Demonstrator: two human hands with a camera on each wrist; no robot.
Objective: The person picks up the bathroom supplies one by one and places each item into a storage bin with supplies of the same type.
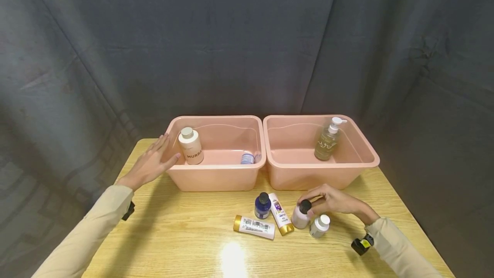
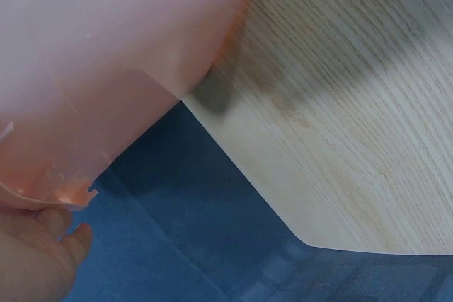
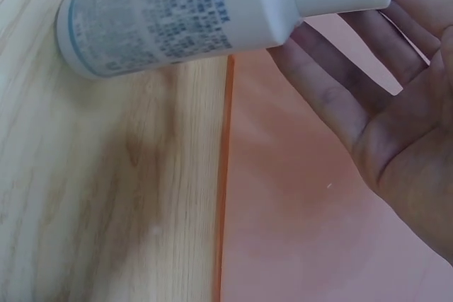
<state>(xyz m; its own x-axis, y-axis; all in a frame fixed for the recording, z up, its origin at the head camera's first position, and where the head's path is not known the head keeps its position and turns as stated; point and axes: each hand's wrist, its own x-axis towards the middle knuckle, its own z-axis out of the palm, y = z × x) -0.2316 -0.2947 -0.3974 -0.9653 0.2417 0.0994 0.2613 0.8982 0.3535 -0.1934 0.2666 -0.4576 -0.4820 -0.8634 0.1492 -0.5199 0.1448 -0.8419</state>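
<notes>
My left hand rests on the left end of the left pink bin, fingers extended along its rim. In the left wrist view, part of that hand shows against the rim. On the table before the right bin, my right hand holds a pale bottle with a black cap, thumb and fingers at its upper part. A small white-capped pill bottle stands beside it. In the right wrist view this pill bottle hides the held bottle and some of the fingers.
A white bottle and a small blue-labelled container are in the left bin. The right bin holds a green pump bottle. A dark blue bottle and two gold-capped tubes, one upright-angled, one sideways, are on the table.
</notes>
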